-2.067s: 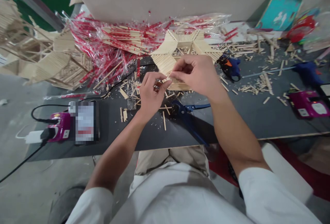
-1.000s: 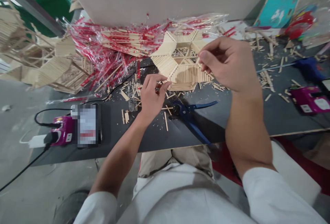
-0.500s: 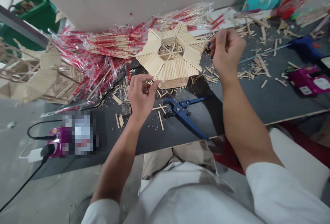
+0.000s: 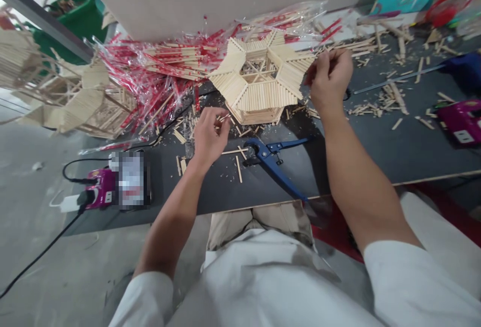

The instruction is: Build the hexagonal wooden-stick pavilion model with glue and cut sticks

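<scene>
My left hand is closed in a pinch in front of the star-shaped stick model. A short, thin, pale stick shows at its fingertips. At the model's right side is my right hand, fingers curled together; whatever they hold is hidden. Beside its wrist a small black part peeks out, the rest of it covered by the hand. The model has a six-sided opening and flared panels of pale sticks. Below it lies a blue hand cutter with its handles spread, and loose cut sticks.
Red-and-clear wrapped sticks are heaped behind. Another stick model stands at the left. A phone and a purple power adapter with cables lie front left. Another purple adapter and a thin pale rod are at the right.
My right hand has left the left fingertips and moved right, past the model to its right side, covering the blue glue gun seen there earlier. My left hand stays pinched near the model's front-left.
</scene>
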`<move>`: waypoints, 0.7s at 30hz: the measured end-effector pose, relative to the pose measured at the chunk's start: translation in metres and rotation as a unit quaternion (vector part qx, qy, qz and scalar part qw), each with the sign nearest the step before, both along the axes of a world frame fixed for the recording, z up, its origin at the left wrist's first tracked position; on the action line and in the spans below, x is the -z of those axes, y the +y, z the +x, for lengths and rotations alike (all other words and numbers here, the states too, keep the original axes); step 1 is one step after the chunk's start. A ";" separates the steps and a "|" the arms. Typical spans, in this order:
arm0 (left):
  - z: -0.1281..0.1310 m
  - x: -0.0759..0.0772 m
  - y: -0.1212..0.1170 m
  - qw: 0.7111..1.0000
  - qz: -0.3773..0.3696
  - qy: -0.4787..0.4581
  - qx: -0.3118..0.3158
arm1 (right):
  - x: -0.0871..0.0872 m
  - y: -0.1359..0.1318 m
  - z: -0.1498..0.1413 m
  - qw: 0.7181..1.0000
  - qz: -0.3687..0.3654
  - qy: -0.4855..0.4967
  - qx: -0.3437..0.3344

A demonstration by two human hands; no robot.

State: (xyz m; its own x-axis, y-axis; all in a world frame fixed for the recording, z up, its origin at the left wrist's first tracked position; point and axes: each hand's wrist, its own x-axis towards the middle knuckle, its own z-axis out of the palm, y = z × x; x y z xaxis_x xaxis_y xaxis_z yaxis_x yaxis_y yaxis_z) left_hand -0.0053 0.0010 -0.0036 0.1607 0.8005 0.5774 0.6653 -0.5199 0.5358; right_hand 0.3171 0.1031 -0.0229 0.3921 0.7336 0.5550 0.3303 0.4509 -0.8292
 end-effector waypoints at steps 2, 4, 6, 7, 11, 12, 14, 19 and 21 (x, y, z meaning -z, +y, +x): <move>0.000 0.002 0.001 0.999 -0.023 0.018 0.028 | 0.001 0.001 0.003 1.000 -0.012 0.011 -0.013; 0.001 0.002 0.001 0.997 -0.040 0.038 0.053 | 0.001 0.003 0.006 1.000 -0.017 0.014 -0.019; 0.002 0.002 0.000 0.995 -0.047 0.057 0.064 | 0.000 0.003 0.007 1.000 -0.017 0.007 -0.018; 0.002 0.002 -0.001 0.995 -0.049 0.065 0.065 | -0.001 0.003 0.007 1.000 -0.018 0.002 -0.018; 0.002 0.000 -0.004 0.992 -0.057 0.087 0.065 | -0.005 0.000 0.007 1.000 -0.013 -0.009 -0.020; 0.002 0.000 -0.004 0.991 -0.063 0.093 0.066 | -0.007 -0.002 0.008 1.000 -0.008 -0.010 -0.023; 0.001 -0.002 -0.004 0.988 -0.076 0.113 0.068 | -0.010 -0.005 0.009 1.000 0.001 -0.017 -0.022; 0.002 -0.003 -0.003 0.974 -0.082 0.175 0.117 | -0.012 -0.008 0.014 0.994 -0.008 -0.086 0.060; 0.002 -0.002 -0.002 0.970 -0.074 0.188 0.138 | -0.011 -0.007 0.018 0.989 -0.034 -0.133 0.046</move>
State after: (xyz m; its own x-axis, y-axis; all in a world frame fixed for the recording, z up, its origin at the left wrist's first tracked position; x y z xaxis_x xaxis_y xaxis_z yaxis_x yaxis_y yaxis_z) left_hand -0.0030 -0.0013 -0.0013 0.5582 0.7662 0.3184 0.6742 -0.6425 0.3642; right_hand 0.3349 0.0957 -0.0116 0.3051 0.7410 0.5981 0.5787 0.3545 -0.7345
